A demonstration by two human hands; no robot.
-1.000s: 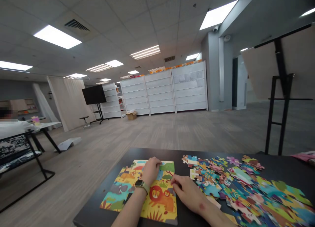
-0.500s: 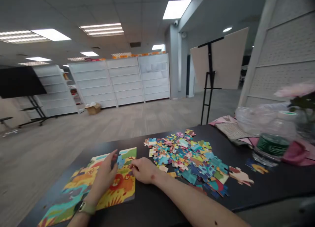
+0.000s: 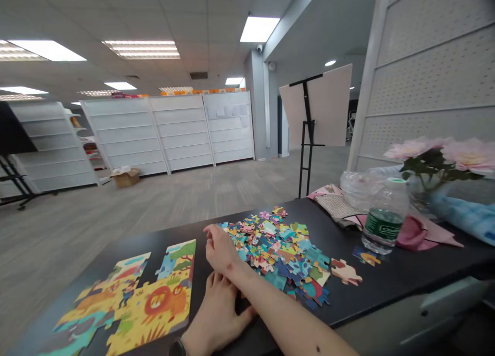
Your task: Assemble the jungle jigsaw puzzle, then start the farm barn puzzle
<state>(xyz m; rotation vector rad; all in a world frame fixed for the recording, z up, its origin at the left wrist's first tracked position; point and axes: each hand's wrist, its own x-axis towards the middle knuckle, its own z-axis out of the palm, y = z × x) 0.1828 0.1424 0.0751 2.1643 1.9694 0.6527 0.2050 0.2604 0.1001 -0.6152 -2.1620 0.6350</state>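
The right hand (image 3: 218, 250) reaches with spread fingers to the loose puzzle pieces (image 3: 282, 255), which lie at its 3 o'clock, touching. The left hand (image 3: 216, 315) lies flat and open on the table (image 3: 386, 289), with the puzzle board (image 3: 131, 304) at its 9 o'clock

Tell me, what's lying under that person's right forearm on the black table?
The left hand rests flat on the black table beneath the right forearm, beside the partly assembled puzzle. The forearm covers part of its fingers, so anything under them stays hidden.
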